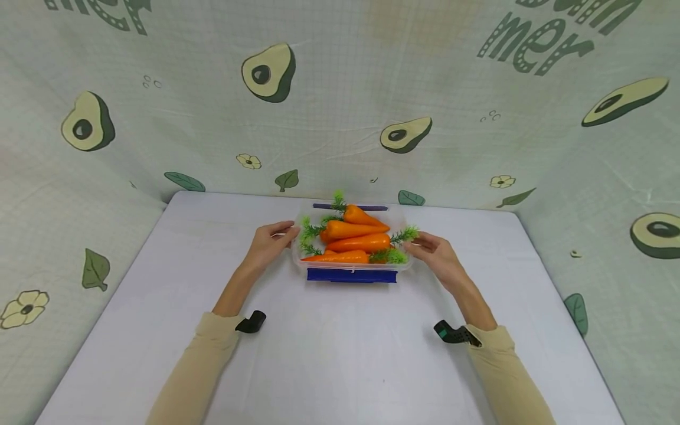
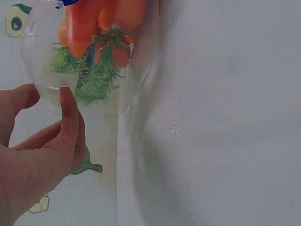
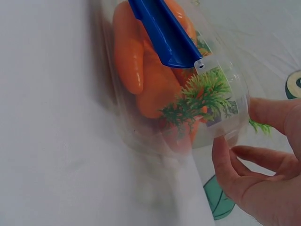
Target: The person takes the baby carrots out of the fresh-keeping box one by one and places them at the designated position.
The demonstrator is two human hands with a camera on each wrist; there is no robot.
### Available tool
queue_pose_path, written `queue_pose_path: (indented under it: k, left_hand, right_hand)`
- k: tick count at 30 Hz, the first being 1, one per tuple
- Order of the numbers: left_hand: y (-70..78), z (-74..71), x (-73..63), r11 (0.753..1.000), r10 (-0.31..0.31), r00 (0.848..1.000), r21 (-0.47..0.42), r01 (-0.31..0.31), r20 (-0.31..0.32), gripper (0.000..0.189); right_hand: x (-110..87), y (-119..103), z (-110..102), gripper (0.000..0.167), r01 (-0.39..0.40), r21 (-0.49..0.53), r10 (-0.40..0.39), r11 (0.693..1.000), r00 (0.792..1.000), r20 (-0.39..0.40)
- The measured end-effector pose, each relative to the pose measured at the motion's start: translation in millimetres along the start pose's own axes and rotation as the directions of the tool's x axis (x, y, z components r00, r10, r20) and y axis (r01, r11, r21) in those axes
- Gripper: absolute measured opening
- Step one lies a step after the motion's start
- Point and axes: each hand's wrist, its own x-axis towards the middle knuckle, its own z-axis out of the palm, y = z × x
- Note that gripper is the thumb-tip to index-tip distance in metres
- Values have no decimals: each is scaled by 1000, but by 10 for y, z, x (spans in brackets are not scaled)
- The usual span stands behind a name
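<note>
A clear plastic food container (image 1: 350, 267) with blue clip latches is heaped with several orange carrots (image 1: 358, 243). Their green leafy tops (image 1: 309, 236) poke out at its ends. My left hand (image 1: 273, 240) pinches the rim at the container's left end. In the left wrist view its thumb is at the rim and a fingertip (image 2: 67, 96) sits under the end tab. At the opposite end my right hand (image 1: 437, 255) grips the rim, thumb (image 3: 268, 110) above and fingers below. Whether the container's base touches the table cannot be told.
The container is near the far edge of a white table (image 1: 340, 354). Behind and at both sides hangs pale cloth (image 1: 329, 118) printed with avocados and leaves. A dark wrist camera (image 1: 252, 322) is strapped on the left sleeve, another wrist camera (image 1: 454, 333) on the right.
</note>
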Motion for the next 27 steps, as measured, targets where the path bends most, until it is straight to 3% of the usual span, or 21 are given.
queue_pose_path:
  k: [27]
  left_hand:
    - [-104,-346,-349,1000,-8,1000,28,7,27,56]
  right_hand:
    - [-267,-100,316,71,30,-17,-29,999,997,66]
